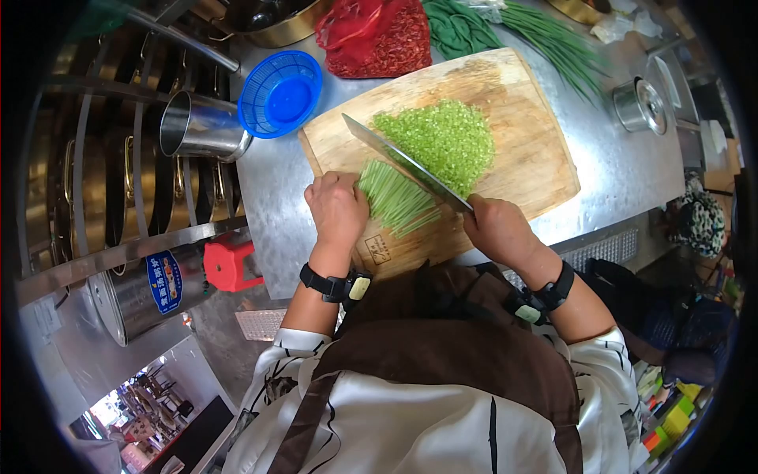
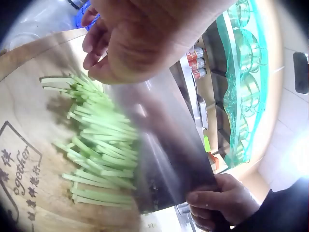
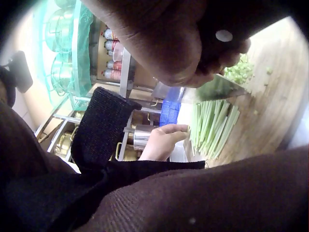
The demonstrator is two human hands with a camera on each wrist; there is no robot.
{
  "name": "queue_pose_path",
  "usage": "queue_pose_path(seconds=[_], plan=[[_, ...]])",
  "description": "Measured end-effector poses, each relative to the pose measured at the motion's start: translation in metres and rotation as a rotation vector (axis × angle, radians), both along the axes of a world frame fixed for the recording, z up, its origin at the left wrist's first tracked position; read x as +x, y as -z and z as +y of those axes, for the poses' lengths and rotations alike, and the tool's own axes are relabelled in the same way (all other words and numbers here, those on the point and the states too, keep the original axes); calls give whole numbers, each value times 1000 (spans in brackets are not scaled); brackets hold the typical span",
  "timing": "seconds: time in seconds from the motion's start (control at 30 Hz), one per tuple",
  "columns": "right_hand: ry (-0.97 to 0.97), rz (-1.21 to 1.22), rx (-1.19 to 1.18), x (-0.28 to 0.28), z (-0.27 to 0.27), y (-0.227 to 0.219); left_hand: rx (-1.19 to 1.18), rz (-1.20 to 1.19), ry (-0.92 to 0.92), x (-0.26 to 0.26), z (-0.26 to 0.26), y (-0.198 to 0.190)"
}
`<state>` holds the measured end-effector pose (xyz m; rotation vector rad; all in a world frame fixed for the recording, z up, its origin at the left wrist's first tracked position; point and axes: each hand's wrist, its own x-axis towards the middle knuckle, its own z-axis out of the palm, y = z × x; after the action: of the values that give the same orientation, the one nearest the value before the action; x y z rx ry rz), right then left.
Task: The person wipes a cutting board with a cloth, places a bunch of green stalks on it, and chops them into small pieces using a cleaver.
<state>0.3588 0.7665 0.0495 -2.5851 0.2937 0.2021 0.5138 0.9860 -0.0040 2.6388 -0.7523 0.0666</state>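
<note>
My right hand [image 1: 505, 229] grips the handle of a cleaver [image 1: 407, 162], whose broad blade slants across the wooden cutting board [image 1: 537, 166]. Left of the blade lies a bundle of thin green stalks [image 1: 395, 199], side by side. At their left end, my left hand [image 1: 338, 207] holds the bundle with curled fingers [image 2: 99, 43]. Beyond the blade a heap of finely chopped green pieces [image 1: 446, 142] covers the middle of the board. In the left wrist view the flat of the blade stands right beside the stalks' ends and hides the heap.
A blue plastic basket [image 1: 280, 95] and a steel pot [image 1: 201, 126] stand left of the board. Behind it sit a red mesh bag of dried chillies [image 1: 379, 43] and long green scallions [image 1: 553, 47]. A lidded steel container [image 1: 639, 107] is on the right. A red stool [image 1: 229, 265] stands below left.
</note>
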Motion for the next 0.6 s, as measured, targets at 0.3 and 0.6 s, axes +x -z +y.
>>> queue_pose_path(seconds=[0.3,0.6], plan=[[-5,9,-2,0,0,-1,-134,174,179,-18,-16,-5],[-10,11,-1,1,-1,-1,-78,44,311,-40,-25,4]])
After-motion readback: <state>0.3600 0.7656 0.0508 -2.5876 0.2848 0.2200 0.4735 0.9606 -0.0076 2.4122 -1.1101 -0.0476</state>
